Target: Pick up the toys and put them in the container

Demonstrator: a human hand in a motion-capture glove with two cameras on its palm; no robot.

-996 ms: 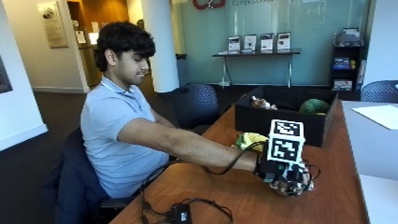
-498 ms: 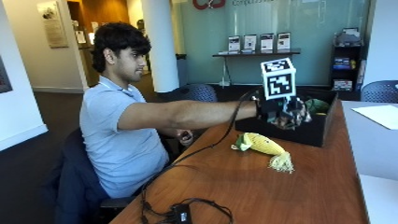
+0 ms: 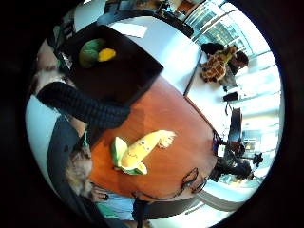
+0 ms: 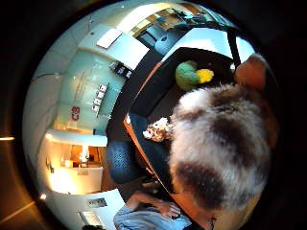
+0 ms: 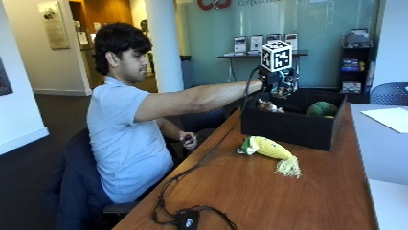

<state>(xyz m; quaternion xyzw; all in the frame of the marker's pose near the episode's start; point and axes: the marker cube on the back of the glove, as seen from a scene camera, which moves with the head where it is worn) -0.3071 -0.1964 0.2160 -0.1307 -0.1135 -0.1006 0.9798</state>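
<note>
In the outside view my gloved right hand (image 5: 280, 82) is stretched out above the near left corner of the black container (image 5: 290, 128). It grips a furry brown-and-white toy (image 4: 220, 148), which fills much of the thumb side palm view. Inside the container lie a green and yellow toy (image 5: 322, 109) (image 4: 192, 74) and a small brown-and-white plush (image 5: 267, 106) (image 4: 158, 129). A yellow corn toy (image 5: 271, 148) (image 3: 140, 149) with green leaves lies on the wooden table (image 5: 255, 196) just in front of the container.
A black cable with a small box (image 5: 188, 219) trails along the table's near edge. A white table with a sheet of paper (image 5: 388, 117) adjoins on the right. The person's bare left hand (image 5: 188, 140) rests low beside the table.
My hand has lifted the furry toy from the table in front of the corn toy and carried it up and away to above the container. The corn toy has not moved.
</note>
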